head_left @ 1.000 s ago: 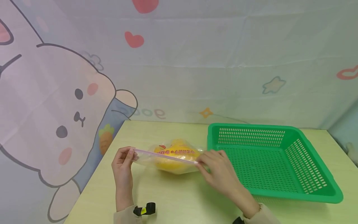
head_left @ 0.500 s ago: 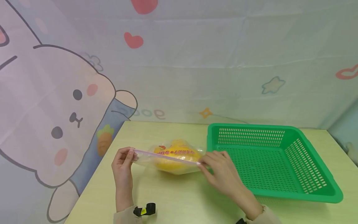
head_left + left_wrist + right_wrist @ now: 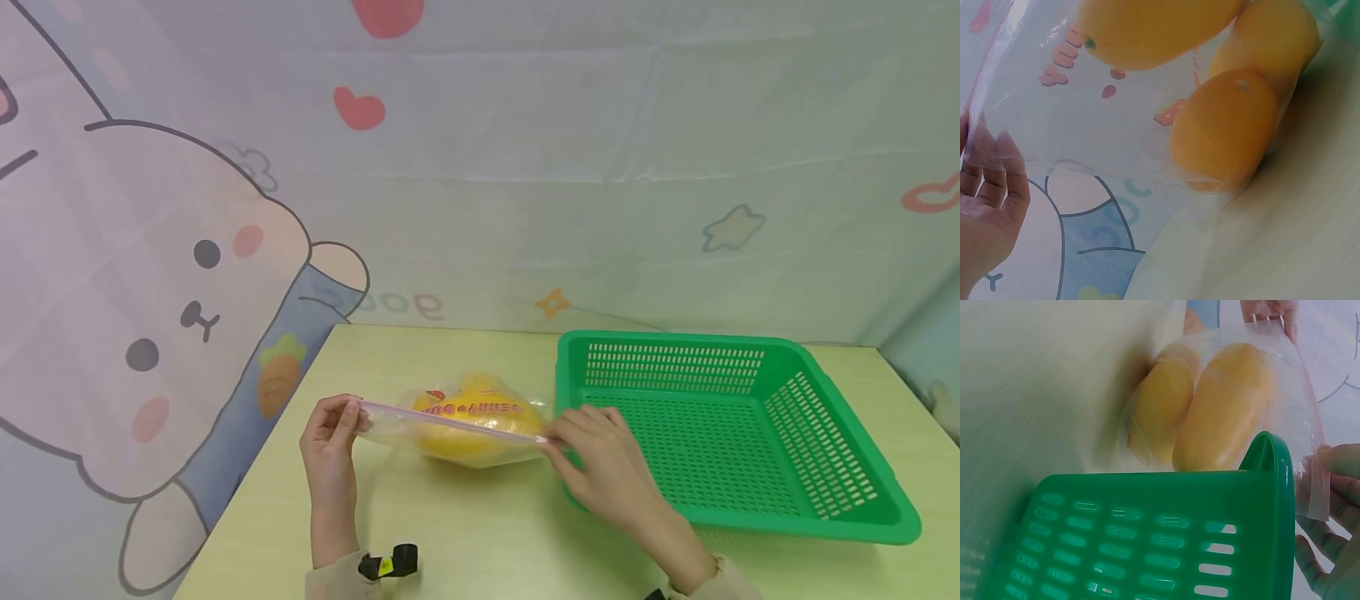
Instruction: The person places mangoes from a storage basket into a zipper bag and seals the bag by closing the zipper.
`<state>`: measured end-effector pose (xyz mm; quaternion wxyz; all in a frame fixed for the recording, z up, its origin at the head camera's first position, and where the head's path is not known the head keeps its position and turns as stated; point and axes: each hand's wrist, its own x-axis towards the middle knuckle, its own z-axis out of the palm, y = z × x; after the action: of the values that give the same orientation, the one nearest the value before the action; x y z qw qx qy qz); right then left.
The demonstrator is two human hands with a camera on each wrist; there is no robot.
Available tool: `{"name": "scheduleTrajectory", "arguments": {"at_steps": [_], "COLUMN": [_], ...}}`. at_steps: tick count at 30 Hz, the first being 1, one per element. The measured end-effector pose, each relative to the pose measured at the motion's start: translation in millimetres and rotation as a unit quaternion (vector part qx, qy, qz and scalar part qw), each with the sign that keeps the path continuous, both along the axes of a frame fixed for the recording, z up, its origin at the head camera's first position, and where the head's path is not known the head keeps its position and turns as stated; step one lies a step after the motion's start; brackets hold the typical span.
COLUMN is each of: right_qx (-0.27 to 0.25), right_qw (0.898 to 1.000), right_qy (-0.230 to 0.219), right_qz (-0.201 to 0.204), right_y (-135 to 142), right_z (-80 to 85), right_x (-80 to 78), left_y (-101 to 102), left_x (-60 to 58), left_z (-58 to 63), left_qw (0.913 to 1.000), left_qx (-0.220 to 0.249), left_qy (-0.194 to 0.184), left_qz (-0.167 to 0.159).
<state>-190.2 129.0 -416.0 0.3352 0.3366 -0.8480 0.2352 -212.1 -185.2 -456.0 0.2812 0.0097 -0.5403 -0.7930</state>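
A clear zip bag (image 3: 386,422) with red printing lies across the middle of the table. Inside it are several yellow mango-like fruits (image 3: 1225,131), smooth and oval. The pink zip strip (image 3: 450,422) runs along the bag's near edge, stretched between both hands. My left hand (image 3: 330,446) pinches the strip's left end between thumb and fingers. At the right end, thumb and fingertips of my right hand (image 3: 603,467) pinch the strip close beside the green basket. In the right wrist view that thumb lies on the strip, with fingers behind it.
A green plastic basket (image 3: 693,523) with slotted walls stands at the right, its left rim right by the bag and right hand. The pale wooden table (image 3: 450,533) ends at a printed cloth backdrop (image 3: 510,208) behind.
My right hand has slid a little to the right along the zip strip, toward its right end. The left hand, bag and basket stay in place.
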Motion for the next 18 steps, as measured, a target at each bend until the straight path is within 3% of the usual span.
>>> {"name": "scheduleTrajectory", "arguments": {"at_steps": [6, 18], "right_qx": [0.007, 0.006], "right_qw": [1.000, 1.000], "right_qy": [-0.020, -0.012], "right_qz": [-0.007, -0.011], "right_y": [2.3, 7.6], "right_z": [0.0, -1.9], "right_x": [0.1, 0.6], "left_y": [-0.1, -0.5], "left_x": [0.1, -0.8], "left_z": [0.5, -0.9], "left_qw": [1.0000, 1.0000], "left_qx": [0.000, 0.004], "left_qy": [0.001, -0.008], "left_qz": [-0.001, -0.001]}}
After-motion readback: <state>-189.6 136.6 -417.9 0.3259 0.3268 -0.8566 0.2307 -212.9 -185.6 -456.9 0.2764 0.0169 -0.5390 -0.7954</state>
